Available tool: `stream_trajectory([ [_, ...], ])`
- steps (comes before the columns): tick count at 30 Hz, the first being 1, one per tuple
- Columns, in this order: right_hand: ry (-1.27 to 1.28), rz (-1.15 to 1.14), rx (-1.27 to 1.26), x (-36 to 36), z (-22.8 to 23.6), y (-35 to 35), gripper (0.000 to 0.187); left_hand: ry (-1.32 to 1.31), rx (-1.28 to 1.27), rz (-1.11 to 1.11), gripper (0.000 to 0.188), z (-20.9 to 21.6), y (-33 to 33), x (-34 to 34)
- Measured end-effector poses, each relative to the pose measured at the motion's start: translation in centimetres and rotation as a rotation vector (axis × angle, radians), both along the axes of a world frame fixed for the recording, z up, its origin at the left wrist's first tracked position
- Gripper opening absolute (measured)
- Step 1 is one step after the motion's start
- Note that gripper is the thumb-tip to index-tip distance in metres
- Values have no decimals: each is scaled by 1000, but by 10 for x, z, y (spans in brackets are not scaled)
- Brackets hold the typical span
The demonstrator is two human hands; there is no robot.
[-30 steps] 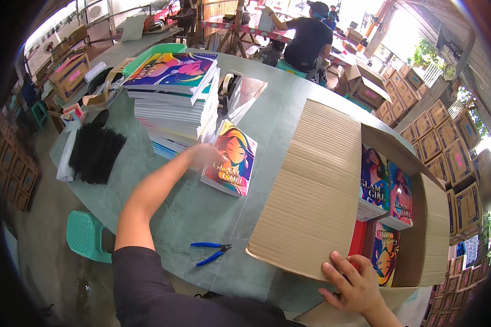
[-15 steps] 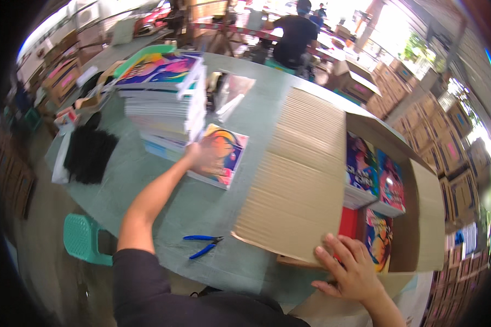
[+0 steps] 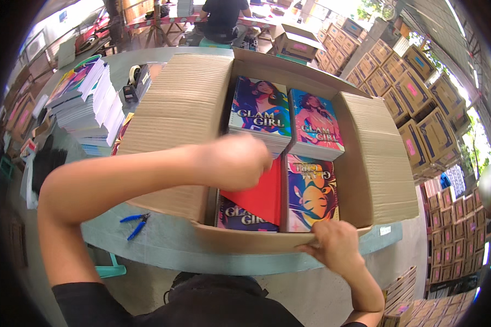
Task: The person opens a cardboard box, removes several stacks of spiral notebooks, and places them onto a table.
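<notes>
A cardboard box (image 3: pixel 234 240) lies open in front of me, with stacks of spiral-bound notebooks inside. My left hand (image 3: pixel 237 162), blurred, is closed over the front-left part, at the upper edge of a red sheet (image 3: pixel 264 196). The sheet slants across a dark-covered notebook (image 3: pixel 237 217); the fingertips are partly hidden. My right hand (image 3: pixel 335 245) grips the near rim of the box by its right corner, beside a notebook with an orange face (image 3: pixel 311 193). Behind them stand a purple-blue notebook stack (image 3: pixel 259 106) and a pink-and-blue one (image 3: pixel 315 122).
A tall notebook pile (image 3: pixel 90 109) stands left of the box, beside a tape dispenser (image 3: pixel 136 84). Blue-handled nippers (image 3: pixel 136 223) lie on the green table (image 3: pixel 163 240). Flaps (image 3: pixel 382 158) spread outward. A person (image 3: pixel 221 22) sits beyond; stacked cartons (image 3: pixel 425 141) rise at right.
My left hand has moved from a notebook beside the pile into the box, to the red sheet, which now lies slanted. My right hand now grips the near rim. The view has turned right.
</notes>
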State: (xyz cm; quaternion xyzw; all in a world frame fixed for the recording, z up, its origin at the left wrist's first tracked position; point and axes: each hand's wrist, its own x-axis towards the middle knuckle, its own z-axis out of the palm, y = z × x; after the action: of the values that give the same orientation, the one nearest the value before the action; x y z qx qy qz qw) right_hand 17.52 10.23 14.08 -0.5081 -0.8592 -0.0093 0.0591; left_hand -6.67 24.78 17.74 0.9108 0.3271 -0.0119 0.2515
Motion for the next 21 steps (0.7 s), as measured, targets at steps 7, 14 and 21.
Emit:
stream_trajectory([
  [7, 100, 241, -724, 21, 46, 59, 48, 436, 313, -433, 46, -133, 20, 80],
  [14, -254, 751, -243, 19, -53, 147, 55, 759, 122, -457, 53, -117, 28, 103],
  [21, -489, 796, -342, -4, -60, 154, 85, 606, -67, -397, 66, -132, 36, 83],
])
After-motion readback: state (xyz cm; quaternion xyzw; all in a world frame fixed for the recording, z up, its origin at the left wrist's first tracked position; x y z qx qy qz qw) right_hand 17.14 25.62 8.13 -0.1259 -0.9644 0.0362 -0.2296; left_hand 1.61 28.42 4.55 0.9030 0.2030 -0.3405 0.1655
